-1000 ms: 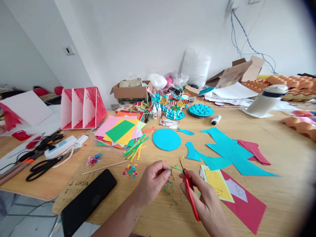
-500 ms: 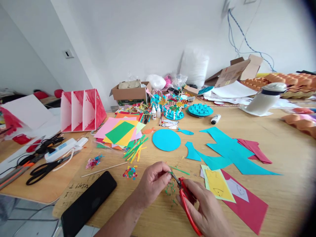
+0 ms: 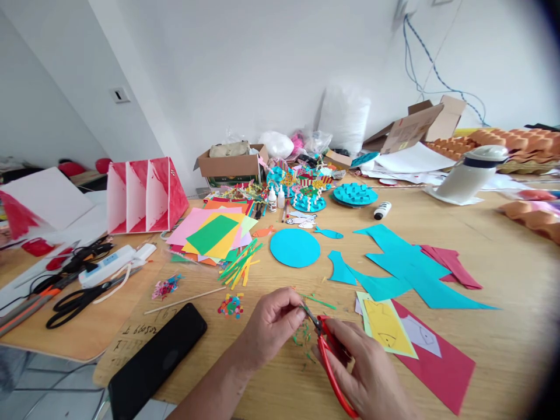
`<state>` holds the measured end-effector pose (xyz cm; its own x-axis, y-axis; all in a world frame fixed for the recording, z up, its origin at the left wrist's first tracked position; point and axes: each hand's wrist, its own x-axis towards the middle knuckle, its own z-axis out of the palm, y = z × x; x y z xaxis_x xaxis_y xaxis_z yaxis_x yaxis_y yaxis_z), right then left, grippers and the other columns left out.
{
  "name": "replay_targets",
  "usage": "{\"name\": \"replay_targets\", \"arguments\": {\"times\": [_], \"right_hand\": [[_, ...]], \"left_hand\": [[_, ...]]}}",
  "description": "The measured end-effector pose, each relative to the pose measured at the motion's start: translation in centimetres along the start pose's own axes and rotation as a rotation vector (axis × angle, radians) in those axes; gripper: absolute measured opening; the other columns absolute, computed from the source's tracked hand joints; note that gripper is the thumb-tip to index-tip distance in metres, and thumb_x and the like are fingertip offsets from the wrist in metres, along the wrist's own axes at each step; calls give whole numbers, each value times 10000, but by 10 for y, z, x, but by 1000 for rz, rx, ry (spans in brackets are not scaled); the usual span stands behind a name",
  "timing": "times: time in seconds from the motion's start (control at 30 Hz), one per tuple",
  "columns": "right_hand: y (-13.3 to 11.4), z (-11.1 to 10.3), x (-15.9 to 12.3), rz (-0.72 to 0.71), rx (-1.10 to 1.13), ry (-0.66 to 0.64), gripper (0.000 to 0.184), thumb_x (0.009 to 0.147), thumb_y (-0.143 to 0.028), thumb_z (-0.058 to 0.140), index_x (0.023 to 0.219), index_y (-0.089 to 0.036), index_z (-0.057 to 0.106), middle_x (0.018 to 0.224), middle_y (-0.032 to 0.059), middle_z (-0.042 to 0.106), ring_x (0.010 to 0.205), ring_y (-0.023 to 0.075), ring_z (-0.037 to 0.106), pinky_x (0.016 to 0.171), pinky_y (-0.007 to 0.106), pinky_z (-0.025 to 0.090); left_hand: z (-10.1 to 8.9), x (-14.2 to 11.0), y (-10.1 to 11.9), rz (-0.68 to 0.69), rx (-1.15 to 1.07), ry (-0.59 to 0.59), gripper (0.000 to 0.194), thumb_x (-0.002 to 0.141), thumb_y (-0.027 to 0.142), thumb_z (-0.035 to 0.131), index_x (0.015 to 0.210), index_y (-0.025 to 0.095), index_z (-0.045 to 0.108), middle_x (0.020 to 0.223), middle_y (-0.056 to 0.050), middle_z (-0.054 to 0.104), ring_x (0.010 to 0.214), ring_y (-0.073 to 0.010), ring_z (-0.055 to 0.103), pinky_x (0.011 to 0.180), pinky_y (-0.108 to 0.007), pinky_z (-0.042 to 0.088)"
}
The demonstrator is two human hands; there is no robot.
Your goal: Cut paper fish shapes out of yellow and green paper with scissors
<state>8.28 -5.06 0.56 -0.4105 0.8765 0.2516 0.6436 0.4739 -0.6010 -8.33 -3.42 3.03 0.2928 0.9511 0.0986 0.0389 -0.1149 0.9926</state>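
Note:
My left hand (image 3: 271,322) pinches a thin green paper strip (image 3: 301,308) low over the wooden table (image 3: 503,274). My right hand (image 3: 365,373) is wrapped round red-handled scissors (image 3: 327,359), whose blades point at the strip right by the left fingertips. Small green paper snippets (image 3: 304,339) lie scattered on the table below the two hands. A longer green strip (image 3: 321,301) rests just beyond the blades.
A black phone (image 3: 155,356) lies at the near left, with black scissors (image 3: 76,300) and a power strip (image 3: 111,261) farther left. A stack of coloured paper (image 3: 214,233), a blue paper circle (image 3: 295,247), blue offcuts (image 3: 406,265) and red and yellow sheets (image 3: 420,344) surround the hands.
The scissors swung from upright, tips pointing away, to lying toward my left fingers at the green strip. My left hand has hardly moved.

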Motion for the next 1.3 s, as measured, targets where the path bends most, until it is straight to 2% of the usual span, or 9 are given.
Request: {"name": "replay_targets", "arguments": {"times": [0.73, 1.3], "right_hand": [[7, 0, -4, -46, -21, 48, 262, 857, -294, 420, 665, -179, 556, 551, 25, 564, 516, 161, 544, 454, 233, 386], [6, -4, -5, -10, -39, -12, 264, 859, -294, 417, 679, -187, 579, 568, 34, 590, 537, 164, 556, 467, 230, 389]], "left_hand": [[-4, -1, -4, 4, 47, -43, 155, 807, 247, 459, 680, 159, 470, 646, 25, 395, 627, -110, 362, 592, -236, 299], [-5, -2, -5, -22, 47, -14, 149, 797, 257, 456, 684, 160, 468, 652, 21, 395, 630, -115, 381, 589, -236, 315]]}}
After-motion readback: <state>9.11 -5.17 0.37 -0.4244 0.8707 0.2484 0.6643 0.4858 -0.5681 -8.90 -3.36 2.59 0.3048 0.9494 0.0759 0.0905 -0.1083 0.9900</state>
